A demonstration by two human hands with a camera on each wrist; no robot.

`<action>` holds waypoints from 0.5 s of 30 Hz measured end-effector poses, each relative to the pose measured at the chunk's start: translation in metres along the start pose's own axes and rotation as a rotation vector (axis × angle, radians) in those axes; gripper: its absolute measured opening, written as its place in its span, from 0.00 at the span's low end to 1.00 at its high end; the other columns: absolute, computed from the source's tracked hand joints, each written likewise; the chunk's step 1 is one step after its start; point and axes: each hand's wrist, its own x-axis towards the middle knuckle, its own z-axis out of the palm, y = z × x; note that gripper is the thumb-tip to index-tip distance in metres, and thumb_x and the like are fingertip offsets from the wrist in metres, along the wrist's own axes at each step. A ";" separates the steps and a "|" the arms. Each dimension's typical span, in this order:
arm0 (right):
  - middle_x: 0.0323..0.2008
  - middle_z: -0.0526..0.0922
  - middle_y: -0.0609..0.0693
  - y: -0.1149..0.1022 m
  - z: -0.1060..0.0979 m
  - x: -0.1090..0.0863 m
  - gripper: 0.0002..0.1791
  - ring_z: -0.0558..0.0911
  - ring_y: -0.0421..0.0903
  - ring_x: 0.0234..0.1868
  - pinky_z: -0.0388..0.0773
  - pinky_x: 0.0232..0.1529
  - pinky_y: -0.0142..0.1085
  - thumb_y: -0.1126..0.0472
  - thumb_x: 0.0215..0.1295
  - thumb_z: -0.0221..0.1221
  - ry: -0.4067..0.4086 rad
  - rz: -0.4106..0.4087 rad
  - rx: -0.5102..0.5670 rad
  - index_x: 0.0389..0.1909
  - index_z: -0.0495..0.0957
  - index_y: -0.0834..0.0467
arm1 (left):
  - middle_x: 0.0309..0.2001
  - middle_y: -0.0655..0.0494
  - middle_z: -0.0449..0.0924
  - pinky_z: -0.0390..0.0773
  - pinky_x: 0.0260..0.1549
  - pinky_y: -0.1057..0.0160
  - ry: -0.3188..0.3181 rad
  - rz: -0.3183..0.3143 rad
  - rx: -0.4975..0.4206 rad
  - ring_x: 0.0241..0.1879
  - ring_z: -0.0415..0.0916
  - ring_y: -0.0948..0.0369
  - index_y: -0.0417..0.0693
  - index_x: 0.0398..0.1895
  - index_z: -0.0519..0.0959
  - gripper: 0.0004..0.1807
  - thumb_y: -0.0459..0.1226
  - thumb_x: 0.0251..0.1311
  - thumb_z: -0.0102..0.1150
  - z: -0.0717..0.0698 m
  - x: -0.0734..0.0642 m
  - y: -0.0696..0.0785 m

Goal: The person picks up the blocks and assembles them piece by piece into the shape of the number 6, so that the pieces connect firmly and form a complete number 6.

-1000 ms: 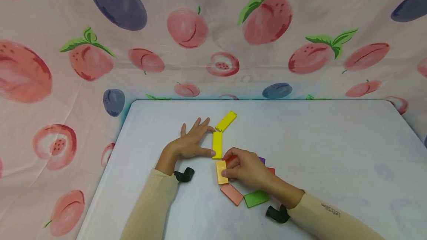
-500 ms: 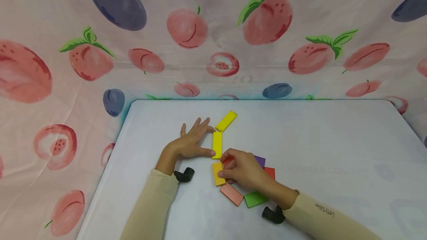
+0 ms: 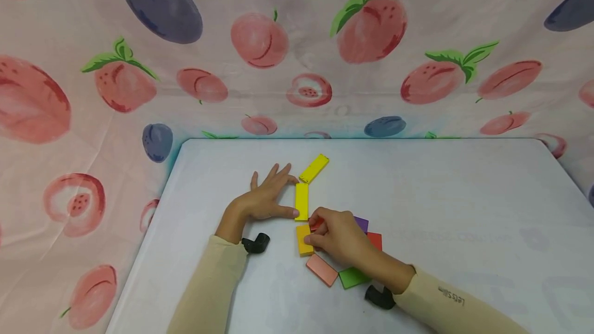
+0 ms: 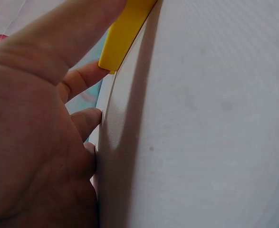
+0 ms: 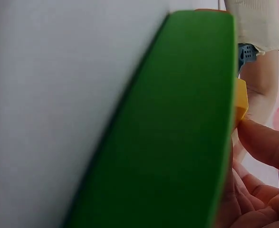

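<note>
In the head view my left hand (image 3: 262, 202) lies flat beside an upright-looking yellow block (image 3: 301, 200), thumb at its near end and index finger at its far end. The other fingers are spread. My right hand (image 3: 341, 236) has curled fingers and pinches an orange-yellow block (image 3: 302, 239) just below the yellow one. A small gap parts these two blocks. Behind them a second yellow block (image 3: 314, 168) lies slanted. The left wrist view shows the left thumb (image 4: 58, 38) against the yellow block (image 4: 122, 35).
Around the right hand lie a pink block (image 3: 322, 270), a green block (image 3: 352, 278), a red block (image 3: 375, 241) and a purple block (image 3: 361, 224), partly hidden. Another red block (image 3: 316, 224) shows behind its fingers. All sit on a white table (image 3: 464, 195) before a fruit-print cloth (image 3: 306, 24).
The right hand has shifted the orange-yellow block slightly left, then nudged it a little up toward the yellow block. The left hand stays in place.
</note>
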 end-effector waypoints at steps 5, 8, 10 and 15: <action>0.23 0.85 0.37 0.001 0.000 0.000 0.17 0.81 0.34 0.26 0.78 0.29 0.30 0.53 0.59 0.74 -0.012 -0.002 -0.010 0.43 0.80 0.54 | 0.85 0.59 0.34 0.15 0.72 0.34 0.000 0.001 -0.004 0.83 0.21 0.55 0.65 0.70 0.65 0.42 0.62 0.55 0.70 0.000 0.000 -0.001; 0.25 0.86 0.36 0.002 0.000 0.001 0.18 0.82 0.33 0.28 0.78 0.33 0.30 0.51 0.57 0.75 -0.028 -0.003 -0.012 0.44 0.81 0.53 | 0.85 0.59 0.34 0.16 0.72 0.33 0.000 0.001 -0.001 0.83 0.20 0.56 0.65 0.70 0.65 0.42 0.62 0.55 0.70 0.000 0.000 -0.001; 0.25 0.87 0.36 0.002 -0.001 0.001 0.19 0.82 0.33 0.29 0.78 0.34 0.30 0.51 0.57 0.75 -0.032 -0.005 -0.018 0.44 0.80 0.52 | 0.85 0.59 0.34 0.16 0.72 0.33 0.000 0.001 0.002 0.83 0.20 0.55 0.65 0.70 0.65 0.42 0.62 0.55 0.70 0.000 0.001 -0.001; 0.25 0.86 0.35 0.004 -0.002 0.001 0.19 0.82 0.34 0.29 0.78 0.33 0.30 0.52 0.58 0.74 -0.040 -0.044 -0.023 0.48 0.82 0.52 | 0.85 0.59 0.34 0.15 0.72 0.34 -0.002 0.004 -0.002 0.83 0.20 0.56 0.65 0.70 0.65 0.42 0.62 0.55 0.70 0.000 0.001 -0.001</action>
